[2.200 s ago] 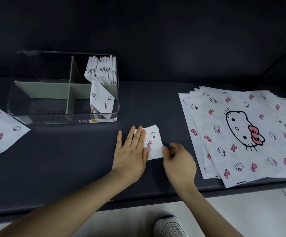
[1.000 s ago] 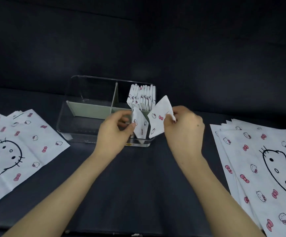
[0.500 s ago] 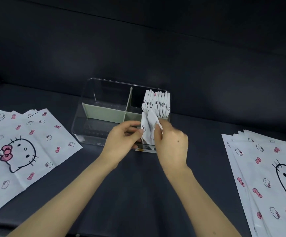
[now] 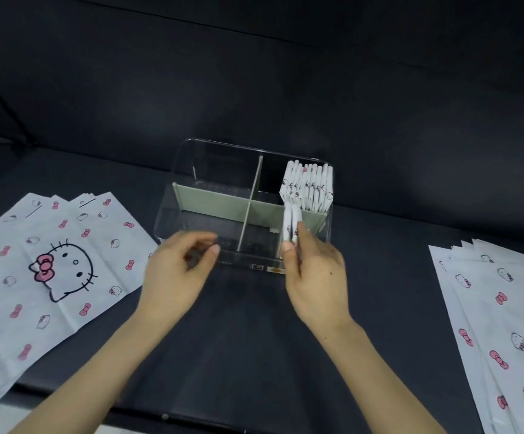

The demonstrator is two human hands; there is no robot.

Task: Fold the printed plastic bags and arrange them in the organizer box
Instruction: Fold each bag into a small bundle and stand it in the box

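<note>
Right hand (image 4: 314, 272) pinching folded bag (image 4: 289, 224) upright in organizer box (image 4: 210, 203); left hand (image 4: 177, 270) loosely curled, empty.

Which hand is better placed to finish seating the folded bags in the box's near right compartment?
Right. The right hand pinches the folded bags standing in that compartment; the left hand holds nothing, away from them.

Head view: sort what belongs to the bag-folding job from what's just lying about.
Job: organizer box; row of folded bags; folded bag pinched by right hand; left hand; left bag stack; right bag stack.
Background only: dark table; dark wall.
</note>
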